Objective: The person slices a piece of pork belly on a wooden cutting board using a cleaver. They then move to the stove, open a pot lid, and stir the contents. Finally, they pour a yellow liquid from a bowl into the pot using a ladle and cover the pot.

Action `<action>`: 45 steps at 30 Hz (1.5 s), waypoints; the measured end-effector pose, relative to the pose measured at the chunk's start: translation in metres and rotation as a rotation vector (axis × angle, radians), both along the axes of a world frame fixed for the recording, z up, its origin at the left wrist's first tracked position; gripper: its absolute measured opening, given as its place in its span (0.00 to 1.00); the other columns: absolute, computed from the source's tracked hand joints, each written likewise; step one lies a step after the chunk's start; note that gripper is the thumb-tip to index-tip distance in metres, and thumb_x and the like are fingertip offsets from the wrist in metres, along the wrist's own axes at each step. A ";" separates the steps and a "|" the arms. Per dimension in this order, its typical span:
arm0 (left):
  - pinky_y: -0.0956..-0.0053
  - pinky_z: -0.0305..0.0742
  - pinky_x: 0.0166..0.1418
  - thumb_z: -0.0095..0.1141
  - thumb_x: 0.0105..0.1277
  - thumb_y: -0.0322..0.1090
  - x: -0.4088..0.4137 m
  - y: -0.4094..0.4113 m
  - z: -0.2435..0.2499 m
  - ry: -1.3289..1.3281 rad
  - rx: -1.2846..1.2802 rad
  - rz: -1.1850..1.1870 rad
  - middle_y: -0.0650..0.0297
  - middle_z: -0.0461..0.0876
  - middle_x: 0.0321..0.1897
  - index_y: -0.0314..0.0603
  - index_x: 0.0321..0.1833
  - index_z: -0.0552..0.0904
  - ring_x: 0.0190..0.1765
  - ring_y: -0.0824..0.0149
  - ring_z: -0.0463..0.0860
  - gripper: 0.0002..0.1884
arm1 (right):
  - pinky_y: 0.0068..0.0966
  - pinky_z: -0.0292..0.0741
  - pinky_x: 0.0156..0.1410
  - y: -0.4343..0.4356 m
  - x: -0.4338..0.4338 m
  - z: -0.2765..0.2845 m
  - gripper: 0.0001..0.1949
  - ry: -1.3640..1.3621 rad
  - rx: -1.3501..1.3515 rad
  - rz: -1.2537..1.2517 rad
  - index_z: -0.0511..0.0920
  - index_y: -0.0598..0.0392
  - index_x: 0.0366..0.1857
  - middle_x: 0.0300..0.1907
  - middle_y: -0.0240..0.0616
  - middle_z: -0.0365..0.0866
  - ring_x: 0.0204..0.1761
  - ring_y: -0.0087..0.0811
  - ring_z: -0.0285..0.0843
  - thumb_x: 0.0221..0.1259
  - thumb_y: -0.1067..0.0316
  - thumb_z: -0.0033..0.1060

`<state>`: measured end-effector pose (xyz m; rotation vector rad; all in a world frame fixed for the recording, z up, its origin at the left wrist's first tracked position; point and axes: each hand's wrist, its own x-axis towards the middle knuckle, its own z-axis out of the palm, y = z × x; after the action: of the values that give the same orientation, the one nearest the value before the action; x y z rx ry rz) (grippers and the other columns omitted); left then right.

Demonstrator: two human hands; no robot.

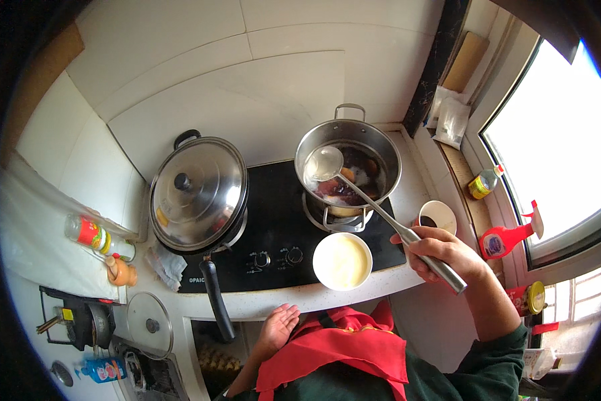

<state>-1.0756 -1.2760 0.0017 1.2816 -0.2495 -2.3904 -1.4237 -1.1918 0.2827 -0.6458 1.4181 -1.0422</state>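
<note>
My right hand (438,253) grips the handle of a long metal ladle (325,163). The ladle's bowl is over the steel stockpot (388,135), on the left side of its opening. Dark reddish liquid (358,185) with pale foam and some orange-brown pieces lies in the pot. In front of the pot, at the front of the hob, stands a white bowl (343,261) with a pale yellow content. My left hand (280,323) is empty with the palm turned up, low before the counter edge and near the red apron (335,358).
A lidded wok (200,190) sits on the left burner, its black handle (216,301) jutting past the counter edge. A cup with dark liquid (440,215) stands beside my right hand. By the window are a red spray bottle (503,240) and a small bottle (483,183). A glass lid (150,326) leans left.
</note>
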 end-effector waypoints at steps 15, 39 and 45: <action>0.63 0.64 0.67 0.49 0.66 0.33 -0.045 0.021 0.003 -0.054 -0.036 0.036 0.50 0.70 0.60 0.38 0.61 0.66 0.62 0.56 0.70 0.20 | 0.18 0.67 0.24 0.011 -0.086 0.012 0.22 0.013 0.027 0.316 0.70 0.65 0.54 0.23 0.34 0.73 0.20 0.21 0.70 0.61 0.62 0.53; 0.64 0.69 0.63 0.51 0.66 0.32 -0.045 0.084 0.005 -0.058 -0.043 0.196 0.51 0.74 0.57 0.38 0.57 0.69 0.60 0.56 0.74 0.18 | 0.14 0.57 0.09 0.053 -0.079 0.054 0.29 -0.116 -0.123 0.094 0.67 0.80 0.47 0.07 0.33 0.65 0.05 0.19 0.58 0.50 0.59 0.52; 0.69 0.66 0.67 0.49 0.68 0.32 0.000 0.101 -0.039 -0.689 -1.720 -0.641 0.58 0.72 0.62 0.35 0.63 0.68 0.64 0.63 0.70 0.21 | 0.14 0.61 0.09 0.051 -0.010 0.073 0.23 -0.154 -0.271 0.155 0.68 0.77 0.44 0.15 0.39 0.72 0.07 0.20 0.62 0.55 0.62 0.49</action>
<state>-1.0757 -1.1749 -0.0376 0.9299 -2.4178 -0.9396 -1.4336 -1.1408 0.3552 -0.8388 1.0850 -1.1452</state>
